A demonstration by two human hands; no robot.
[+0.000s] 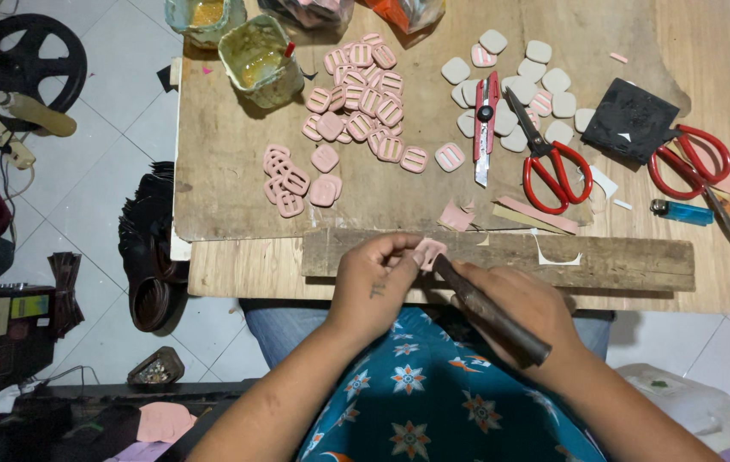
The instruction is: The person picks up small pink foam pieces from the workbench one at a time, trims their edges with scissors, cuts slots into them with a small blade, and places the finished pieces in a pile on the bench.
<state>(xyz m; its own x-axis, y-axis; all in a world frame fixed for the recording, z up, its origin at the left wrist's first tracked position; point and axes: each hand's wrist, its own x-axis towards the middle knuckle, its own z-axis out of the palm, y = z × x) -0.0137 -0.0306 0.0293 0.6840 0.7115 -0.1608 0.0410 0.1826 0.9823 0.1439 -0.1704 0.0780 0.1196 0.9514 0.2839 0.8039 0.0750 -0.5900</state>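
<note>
**Hand Position and Workpiece Status**

The left hand pinches a small pink buckle piece between thumb and fingertips, closed on it. The piece sits at the upper right of that hand, just above the near table edge and over the rough wooden plank. The right hand is wrapped around a dark, worn-handled tool; the tool's forward end meets the piece from below right, and its rear end projects past the wrist.

Obscured items: the tool's working tip is hidden behind the piece and the left fingers, so its shape cannot be determined. Most of the piece is covered by fingertips; only one pale pink corner shows. Both forearms are cut off by the lower frame edge.

Workpiece appearance: pale pink, flat, roughly square with rounded corners, matching the slotted pink pieces in the pile further up the table. White rounded squares lie to the right of that pile, beside a red box cutter and red-handled scissors.
</note>
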